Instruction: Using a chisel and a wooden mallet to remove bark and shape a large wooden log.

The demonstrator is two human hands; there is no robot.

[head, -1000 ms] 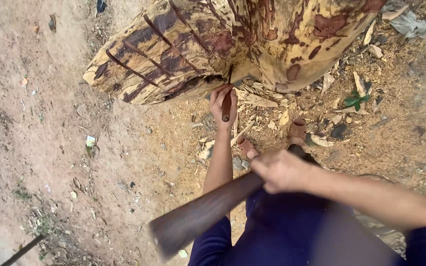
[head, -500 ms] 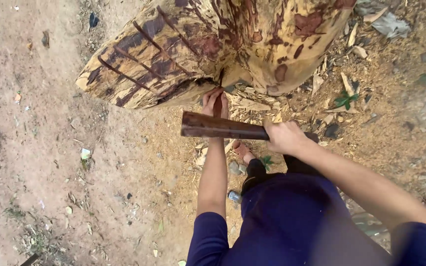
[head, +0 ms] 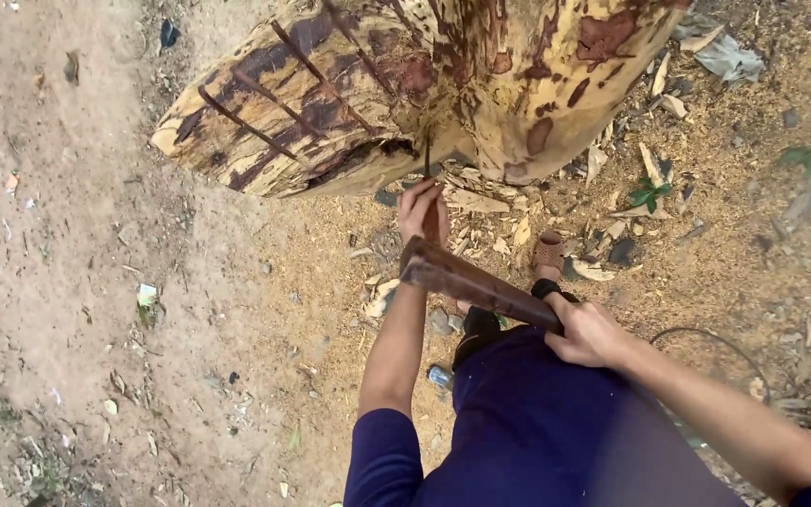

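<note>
Since half a second ago, my club [head: 476,284] has come down from level to a slant, its thick end now touching the top of the chisel [head: 430,202] and my left hand; a second ago it hung low and back by my knee. My right hand [head: 586,330] is wrapped tight round the thin end of the club, over my lap. My left hand [head: 420,208] is closed round the chisel's wooden handle, holding it upright with its thin blade set into a dark split in the log [head: 405,84].

That log lies across the top of my view, pale yellow with red-brown patches and straight dark scored lines on its left part. Wood chips [head: 495,221] and sawdust are strewn on the ground just below the cut. I can see a sandalled foot [head: 547,252] beside the chips, near the club. Bare dirt [head: 77,310] spreads to the left, with small bits of litter on it.
</note>
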